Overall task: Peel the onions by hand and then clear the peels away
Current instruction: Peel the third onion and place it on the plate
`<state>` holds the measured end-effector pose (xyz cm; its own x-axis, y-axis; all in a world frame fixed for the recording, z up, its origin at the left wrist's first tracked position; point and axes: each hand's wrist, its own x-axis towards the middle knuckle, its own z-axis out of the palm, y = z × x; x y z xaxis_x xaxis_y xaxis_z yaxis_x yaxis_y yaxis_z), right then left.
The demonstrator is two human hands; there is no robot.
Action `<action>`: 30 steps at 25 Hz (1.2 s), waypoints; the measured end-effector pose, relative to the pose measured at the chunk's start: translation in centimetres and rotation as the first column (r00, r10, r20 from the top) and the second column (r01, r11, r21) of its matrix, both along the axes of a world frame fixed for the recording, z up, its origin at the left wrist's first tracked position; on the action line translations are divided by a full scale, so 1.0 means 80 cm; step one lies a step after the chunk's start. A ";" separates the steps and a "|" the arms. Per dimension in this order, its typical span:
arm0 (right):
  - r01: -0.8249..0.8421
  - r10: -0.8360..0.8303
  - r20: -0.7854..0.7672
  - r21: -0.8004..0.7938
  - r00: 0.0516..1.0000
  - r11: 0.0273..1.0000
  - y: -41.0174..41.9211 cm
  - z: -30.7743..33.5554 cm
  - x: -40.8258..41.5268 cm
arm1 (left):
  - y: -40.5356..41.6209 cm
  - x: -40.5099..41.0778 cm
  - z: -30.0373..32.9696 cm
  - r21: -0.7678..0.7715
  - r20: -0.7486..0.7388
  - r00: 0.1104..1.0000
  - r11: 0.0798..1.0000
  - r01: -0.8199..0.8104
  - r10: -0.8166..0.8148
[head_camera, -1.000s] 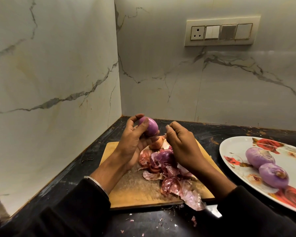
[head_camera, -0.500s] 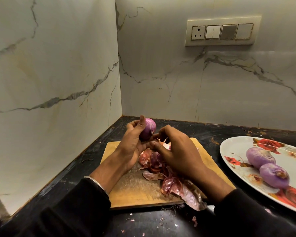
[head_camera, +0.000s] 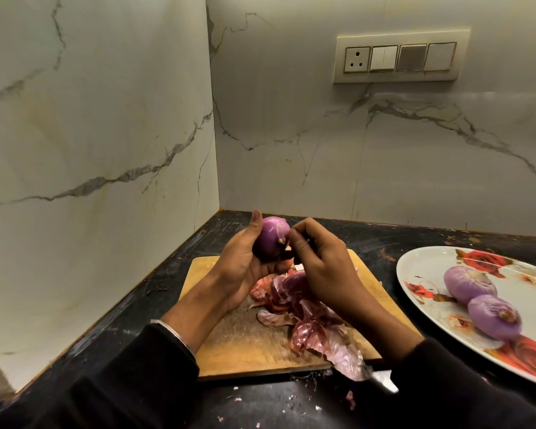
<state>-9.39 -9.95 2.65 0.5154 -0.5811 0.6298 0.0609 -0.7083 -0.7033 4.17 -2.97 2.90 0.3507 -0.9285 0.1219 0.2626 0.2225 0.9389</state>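
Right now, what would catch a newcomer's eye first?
The purple onion held up between the left hand and the right hand, over a board strewn with peels. To the right, two peeled onions lie on a rose-patterned plate.

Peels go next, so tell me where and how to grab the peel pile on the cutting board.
Scoop the onion peel pile from its near-right end, where loose, curled skins overhang the wooden cutting board edge. Fingers can probably slide underneath there and gather the pile inward.
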 end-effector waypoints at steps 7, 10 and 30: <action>0.185 -0.200 -0.105 -0.135 0.974 0.973 -0.008 -0.007 -0.001 | -0.005 0.006 -0.003 -0.022 0.048 0.994 0.995 -0.102 0.103; 0.174 -0.190 -0.099 -0.151 0.977 0.973 -0.007 -0.007 -0.002 | -0.004 0.007 -0.001 -0.037 0.039 0.989 0.990 -0.139 0.140; 0.035 -0.043 -0.110 -0.074 0.993 0.997 -0.012 -0.012 -0.003 | 0.000 0.001 -0.001 -0.064 0.051 0.992 0.991 -0.116 0.120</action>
<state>-9.61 -10.89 1.67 0.5624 -0.5574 0.6108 -0.0433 -0.7575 -0.6514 4.23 -2.99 2.84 0.4486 -0.8714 0.1988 0.1798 0.3059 0.9349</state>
